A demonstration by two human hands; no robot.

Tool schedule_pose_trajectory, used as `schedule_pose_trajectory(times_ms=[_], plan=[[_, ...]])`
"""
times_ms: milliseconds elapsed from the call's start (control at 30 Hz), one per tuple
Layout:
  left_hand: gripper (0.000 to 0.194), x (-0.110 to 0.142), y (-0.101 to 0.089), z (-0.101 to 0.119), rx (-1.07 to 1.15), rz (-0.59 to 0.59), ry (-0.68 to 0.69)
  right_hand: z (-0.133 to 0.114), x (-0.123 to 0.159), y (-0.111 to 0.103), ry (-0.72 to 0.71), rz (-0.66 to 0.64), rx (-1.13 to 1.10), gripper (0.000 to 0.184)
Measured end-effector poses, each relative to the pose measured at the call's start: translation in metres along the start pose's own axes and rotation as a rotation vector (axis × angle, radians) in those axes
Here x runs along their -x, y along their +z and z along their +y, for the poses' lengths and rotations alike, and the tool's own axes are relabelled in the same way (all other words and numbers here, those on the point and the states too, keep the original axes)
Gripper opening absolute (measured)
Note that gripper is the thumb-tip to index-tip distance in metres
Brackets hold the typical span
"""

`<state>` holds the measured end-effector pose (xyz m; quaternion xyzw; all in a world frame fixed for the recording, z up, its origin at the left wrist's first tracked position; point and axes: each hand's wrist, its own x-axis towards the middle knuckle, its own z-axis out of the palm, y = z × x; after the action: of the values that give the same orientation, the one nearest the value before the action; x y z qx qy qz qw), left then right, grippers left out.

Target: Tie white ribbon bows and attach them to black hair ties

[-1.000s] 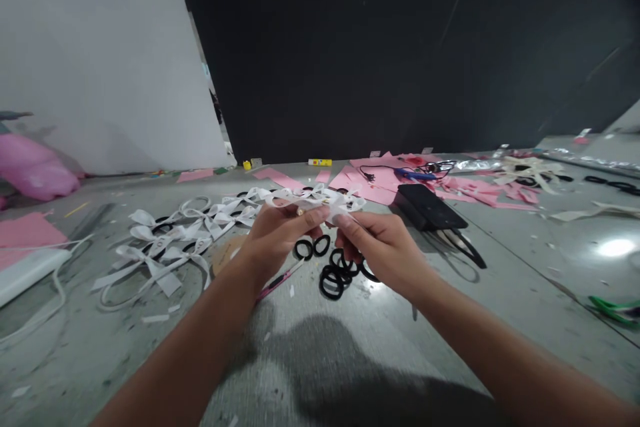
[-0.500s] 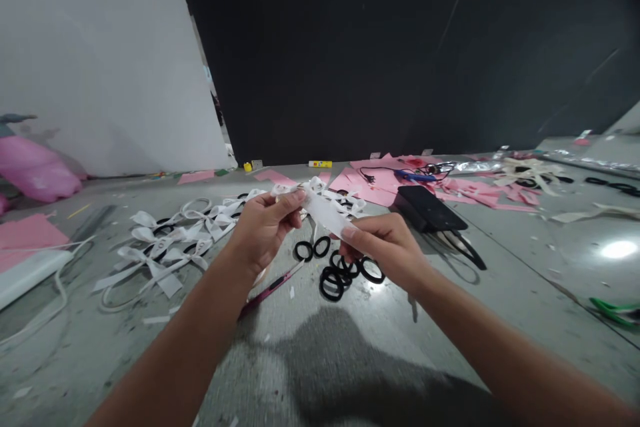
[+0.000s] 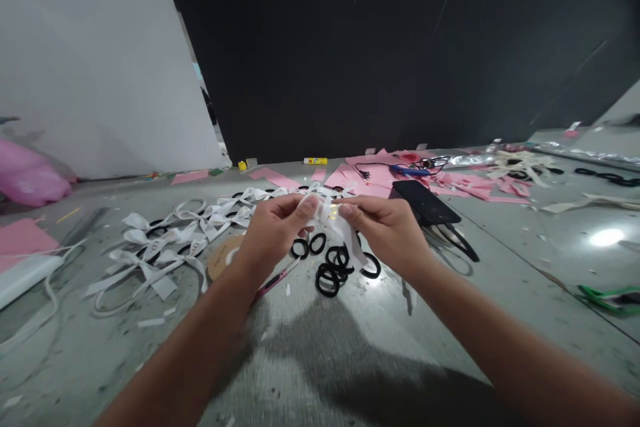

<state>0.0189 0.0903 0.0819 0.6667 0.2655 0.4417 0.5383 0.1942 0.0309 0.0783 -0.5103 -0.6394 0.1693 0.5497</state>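
Observation:
Between my two hands is a white ribbon, gathered at the top with a tail hanging down to the right. My left hand pinches its left side between thumb and fingers. Opposite it, my right hand is closed on the right side of the ribbon, thumb on top. Small yellowish marks show on the gathered part. Below the hands lie several black hair ties on the grey floor. A pink cutter-like tool lies partly behind my left wrist, beside a brown ribbon spool.
Several white bows on black hair ties spread to the left. A black box-like object stands right of my hands. Pink sheets, a glue stick and a blue tool with a cord lie along the black panel. Green-handled scissors are far right.
My hands have come closer together. The ribbon, stretched between them before, is now bunched at the fingertips with its tail hanging down. The view has shifted slightly.

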Motion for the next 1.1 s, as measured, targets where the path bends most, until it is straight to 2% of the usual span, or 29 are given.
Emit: schedule_pose_trajectory(times_ms=[167, 300, 433, 600, 700, 767, 833, 900, 967, 1033, 1100], plan=[[0.038, 0.003, 0.005, 0.002, -0.19, 0.159, 0.088, -0.002, 0.001, 0.001, -0.128, 0.06, 0.13, 0.019], [0.041, 0.004, 0.008, -0.003, -0.249, 0.325, 0.115, -0.002, 0.003, 0.004, -0.151, 0.115, 0.172, 0.019], [0.037, 0.003, 0.009, -0.013, -0.111, 0.412, 0.083, 0.0, 0.003, 0.004, -0.078, 0.142, 0.125, 0.02], [0.036, 0.0, 0.021, -0.012, 0.211, 0.543, 0.019, -0.002, 0.005, 0.008, -0.016, 0.185, 0.11, 0.022], [0.038, 0.001, 0.028, -0.008, 0.381, 0.548, -0.031, -0.003, 0.008, 0.012, 0.073, 0.183, 0.056, 0.026], [0.041, 0.002, 0.028, -0.008, 0.418, 0.469, -0.042, -0.002, 0.009, 0.013, 0.081, 0.196, 0.051, 0.029], [0.046, 0.003, 0.02, -0.009, 0.372, 0.28, -0.027, -0.001, 0.009, 0.012, 0.04, 0.229, 0.082, 0.029], [0.049, 0.002, 0.007, -0.008, 0.257, 0.025, -0.017, -0.002, 0.008, 0.009, 0.012, 0.255, 0.106, 0.029], [0.042, 0.002, -0.009, -0.004, 0.101, -0.18, -0.032, -0.003, 0.006, 0.006, -0.008, 0.268, 0.124, 0.027], [0.035, 0.001, -0.024, 0.003, -0.04, -0.322, -0.084, -0.005, 0.005, 0.003, -0.044, 0.26, 0.143, 0.025], [0.038, 0.0, -0.034, 0.011, -0.082, -0.434, -0.134, -0.007, 0.004, 0.0, -0.093, 0.231, 0.163, 0.021]])
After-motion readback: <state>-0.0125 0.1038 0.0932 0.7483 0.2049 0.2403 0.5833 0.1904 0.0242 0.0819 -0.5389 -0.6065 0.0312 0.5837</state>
